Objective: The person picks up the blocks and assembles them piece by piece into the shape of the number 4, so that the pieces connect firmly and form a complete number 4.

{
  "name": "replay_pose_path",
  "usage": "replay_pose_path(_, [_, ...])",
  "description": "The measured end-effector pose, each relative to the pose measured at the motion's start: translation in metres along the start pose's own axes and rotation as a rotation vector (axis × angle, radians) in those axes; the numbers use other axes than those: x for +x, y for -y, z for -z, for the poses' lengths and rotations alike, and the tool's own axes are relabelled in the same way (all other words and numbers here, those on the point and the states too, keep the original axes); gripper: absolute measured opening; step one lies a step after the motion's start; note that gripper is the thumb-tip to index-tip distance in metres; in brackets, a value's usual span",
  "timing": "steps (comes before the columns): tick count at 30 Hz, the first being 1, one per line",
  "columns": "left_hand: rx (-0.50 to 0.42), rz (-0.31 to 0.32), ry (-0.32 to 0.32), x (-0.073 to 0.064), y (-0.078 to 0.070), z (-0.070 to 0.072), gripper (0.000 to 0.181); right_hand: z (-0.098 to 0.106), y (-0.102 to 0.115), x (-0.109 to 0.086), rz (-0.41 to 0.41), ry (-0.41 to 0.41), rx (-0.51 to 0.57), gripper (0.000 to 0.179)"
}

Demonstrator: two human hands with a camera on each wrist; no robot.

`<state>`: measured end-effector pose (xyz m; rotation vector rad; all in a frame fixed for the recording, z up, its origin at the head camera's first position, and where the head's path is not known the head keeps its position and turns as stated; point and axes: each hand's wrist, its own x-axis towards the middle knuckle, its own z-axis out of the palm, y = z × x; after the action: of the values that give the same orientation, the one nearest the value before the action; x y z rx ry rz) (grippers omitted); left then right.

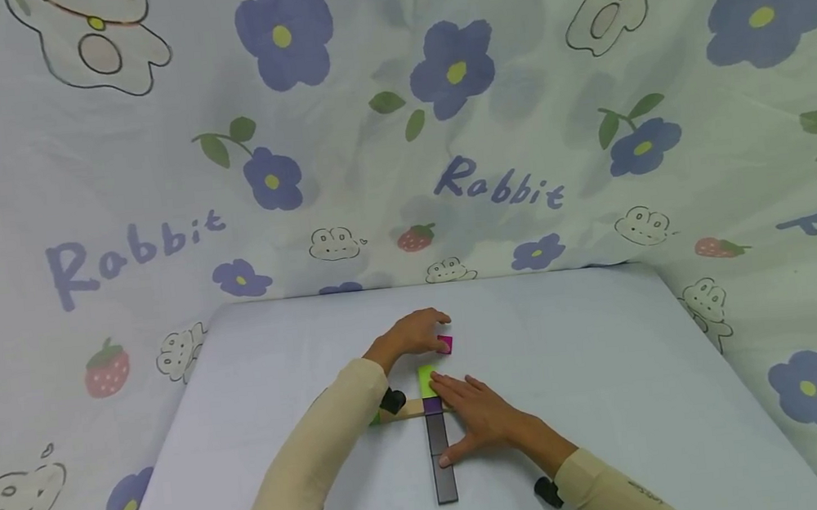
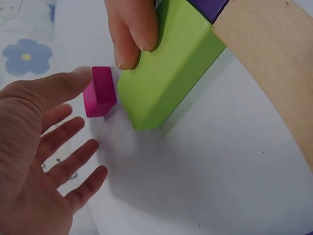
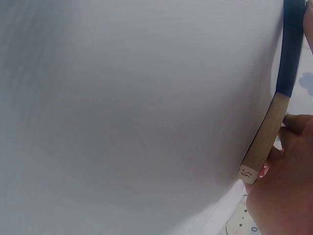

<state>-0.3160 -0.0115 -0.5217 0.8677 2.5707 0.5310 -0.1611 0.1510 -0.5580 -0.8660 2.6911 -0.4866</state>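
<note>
A small magenta block (image 1: 445, 339) stands on the table beyond the other blocks. My left hand (image 1: 410, 334) touches it with the thumb; the other fingers are spread apart from it in the left wrist view. A lime-green block (image 2: 171, 63) lies in line with a purple block (image 1: 433, 405) and two dark blocks (image 1: 438, 434). Two fingertips of my right hand (image 1: 484, 413) rest on the green block, and its thumb touches the dark row. A plain wooden bar (image 1: 410, 408) crosses at the purple block, its right side partly hidden by the right hand.
A white-covered table (image 1: 571, 330) holds the blocks. Behind it hangs a cloth (image 1: 371, 168) printed with flowers and rabbits. At the wooden bar's left end shows a bit of green (image 1: 375, 419), mostly hidden by the left forearm.
</note>
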Motion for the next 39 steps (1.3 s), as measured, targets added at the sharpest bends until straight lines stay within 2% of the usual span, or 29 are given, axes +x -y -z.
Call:
replay_pose_path(5, [0.097,0.01,0.02,0.005,-0.002,0.0,0.059,0.002,0.001,0.002,0.002,0.001,-0.004,0.126])
replay_pose_path(10, [0.125,0.0,0.022,0.005,-0.004,0.001,0.054,0.003,0.001,0.002,0.005,0.0,-0.003,0.125])
replay_pose_path(17, [0.183,-0.024,0.015,0.003,-0.003,0.001,0.038,0.003,0.001,0.001,0.025,-0.016,-0.001,0.125])
replay_pose_path(30, [0.162,-0.038,0.015,-0.002,-0.003,0.007,0.03,0.002,0.002,-0.001,0.015,-0.013,0.001,0.126])
replay_pose_path(39, [0.177,-0.015,0.018,-0.002,0.007,0.006,0.035,0.0,0.0,0.001,-0.016,0.004,-0.013,0.127])
